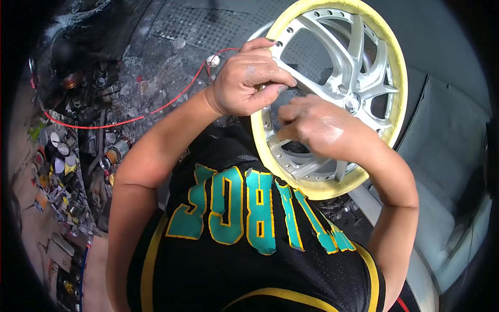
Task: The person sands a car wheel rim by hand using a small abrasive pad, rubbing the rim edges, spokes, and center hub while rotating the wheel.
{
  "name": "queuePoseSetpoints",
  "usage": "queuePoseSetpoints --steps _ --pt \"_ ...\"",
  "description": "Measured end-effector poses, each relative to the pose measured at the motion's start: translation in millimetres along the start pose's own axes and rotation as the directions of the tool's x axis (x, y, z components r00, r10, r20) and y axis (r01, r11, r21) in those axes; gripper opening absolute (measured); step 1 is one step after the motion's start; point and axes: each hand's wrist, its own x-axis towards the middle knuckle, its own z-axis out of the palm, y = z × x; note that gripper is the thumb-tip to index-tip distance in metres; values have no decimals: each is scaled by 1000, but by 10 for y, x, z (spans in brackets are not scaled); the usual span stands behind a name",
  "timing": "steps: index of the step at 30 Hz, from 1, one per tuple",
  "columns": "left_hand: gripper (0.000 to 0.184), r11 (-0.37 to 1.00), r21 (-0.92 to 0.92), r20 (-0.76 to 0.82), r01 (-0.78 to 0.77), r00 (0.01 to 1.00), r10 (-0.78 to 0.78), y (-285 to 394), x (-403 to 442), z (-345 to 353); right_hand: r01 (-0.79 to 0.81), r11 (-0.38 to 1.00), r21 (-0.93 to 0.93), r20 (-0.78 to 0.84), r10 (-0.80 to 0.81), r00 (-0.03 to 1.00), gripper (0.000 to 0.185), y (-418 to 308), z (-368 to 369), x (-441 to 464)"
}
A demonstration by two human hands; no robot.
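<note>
A silver multi-spoke car wheel [357, 44] stands in front of me, its outer lip covered in yellow masking [399, 67]. My left hand [249, 80] is at the wheel's left edge. Some of its fingers lie against the lip, while thumb and forefinger come together in a pinch over a spoke; anything between them is too small to make out. My right hand [319, 127], slightly blurred, is closed in front of the lower left spokes, its fingertips curled out of sight. Whatever it may hold is hidden.
A red hose [140, 118] loops across the stained floor at left. Cans and small containers [62, 145] crowd the far left, with a larger tin [115, 155] nearer. A round lid [179, 42] lies beyond. Grey sheet-covered panels [442, 130] stand at right.
</note>
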Motion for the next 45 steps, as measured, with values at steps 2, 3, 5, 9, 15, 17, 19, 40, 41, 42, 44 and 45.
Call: queuePoseSetpoints --steps 2,3,5,9,15,17,19,40,41,42,44,45 --pt "21 1000 -6 8 -1 1000 2 -2 18 -23 50 994 95 46 -55 997 20 -7 169 109" --pt "20 1000 -10 16 3 1000 -3 -1 23 -34 54 994 95 45 -58 997 20 -10 205 110" --pt "22 1000 -2 26 16 1000 -15 6 -1 -38 -22 992 125 49 16 999 23 -29 264 82" --pt "24 1000 24 49 16 999 -17 58 -53 -30 0 998 67 41 -3 999 23 -14 303 77" --pt "25 999 29 32 19 999 -20 49 -77 -19 -93 994 -56 51 96 994 21 22 5 -97" --pt "25 1000 16 31 15 999 -16 38 -74 -20 -31 999 19 22 31 999 20 -4 136 11" --pt "25 1000 10 28 11 1000 -11 26 -52 -30 39 995 89 -14 -38 999 20 -14 245 89" --pt "23 1000 -13 20 -1 1000 1 63 -124 -9 -47 988 146 80 36 996 20 -109 281 33" --pt "23 1000 -1 18 -4 1000 4 95 -124 -4 -18 998 67 98 11 995 20 -96 238 52" --pt "22 1000 10 11 -5 1000 5 119 -133 7 13 1000 -10 123 -12 992 19 -86 192 62" --pt "22 1000 13 -15 -9 1000 9 97 -163 35 -31 999 -13 101 32 994 18 14 34 -24" --pt "22 1000 13 -33 -12 999 13 83 -173 42 -77 997 -12 73 78 994 17 54 -4 -55"
